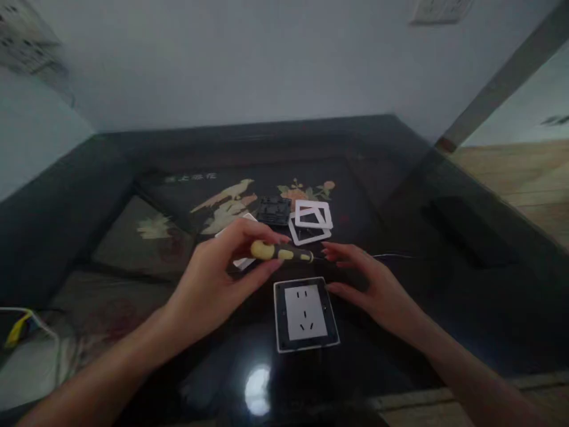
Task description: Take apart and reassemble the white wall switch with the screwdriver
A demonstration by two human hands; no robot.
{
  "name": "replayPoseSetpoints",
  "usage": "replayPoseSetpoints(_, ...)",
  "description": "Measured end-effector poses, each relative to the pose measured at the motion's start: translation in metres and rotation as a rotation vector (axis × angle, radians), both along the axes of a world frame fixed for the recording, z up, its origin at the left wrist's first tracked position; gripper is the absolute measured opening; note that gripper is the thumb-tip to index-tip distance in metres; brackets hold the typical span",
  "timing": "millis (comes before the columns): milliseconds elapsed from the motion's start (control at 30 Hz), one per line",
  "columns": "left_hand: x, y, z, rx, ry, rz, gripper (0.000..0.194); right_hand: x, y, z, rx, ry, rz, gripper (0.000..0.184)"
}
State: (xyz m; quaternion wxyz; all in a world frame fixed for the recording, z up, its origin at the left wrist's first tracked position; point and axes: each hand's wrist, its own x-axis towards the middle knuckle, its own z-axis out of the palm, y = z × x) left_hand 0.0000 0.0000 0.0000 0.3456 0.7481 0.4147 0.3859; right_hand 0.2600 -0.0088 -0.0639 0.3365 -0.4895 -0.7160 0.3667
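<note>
My left hand [222, 258] is closed round the yellow and black handle of a screwdriver [284, 252], held level with its thin shaft toward the right. My right hand [368, 281] is open, thumb and fingers apart, beside the shaft end; whether a fingertip touches it I cannot tell. Below, a wall socket [306, 311] with a white centre and a dark surround lies face up on the table, close to my right thumb. Behind the screwdriver are two overlapping white frames [313, 214] and a dark square plate [274, 210]. Part of a white piece [243, 263] shows behind my left hand.
The glossy dark table [213, 379] has bird and flower pictures. A pale box [31, 367] with a white cable and yellow plug stands at the left edge. Wall sockets [440, 9] sit at the upper right and upper left. A thin white line [393, 255] lies past my right hand.
</note>
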Motion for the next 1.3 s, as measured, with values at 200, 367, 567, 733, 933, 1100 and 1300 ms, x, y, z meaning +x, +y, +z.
replayPoseSetpoints(200,0.010,0.019,-0.034,0.025,0.185,-0.054,0.025,0.007,0.013,-0.005,0.055,-0.123,-0.067,0.015)
replayPoseSetpoints(367,0.006,0.030,-0.055,0.162,0.590,-0.199,0.030,0.012,0.026,-0.016,0.097,-0.173,-0.056,0.008)
replayPoseSetpoints(567,0.009,0.033,-0.058,0.278,0.824,-0.264,0.028,0.010,0.034,-0.031,0.215,-0.243,-0.019,0.010)
replayPoseSetpoints(733,0.008,0.034,-0.060,0.307,0.906,-0.276,0.028,0.009,0.037,-0.040,0.267,-0.281,-0.016,0.010)
replayPoseSetpoints(933,0.008,0.035,-0.061,0.373,0.950,-0.278,0.028,0.009,0.039,-0.043,0.303,-0.323,-0.012,0.007)
replayPoseSetpoints(1100,0.007,0.034,-0.060,0.394,0.956,-0.278,0.031,0.012,0.038,-0.035,0.341,-0.347,-0.023,0.007)
replayPoseSetpoints(1300,0.003,0.035,-0.054,0.389,0.932,-0.289,0.032,0.023,0.046,-0.009,0.415,-0.382,-0.068,0.010)
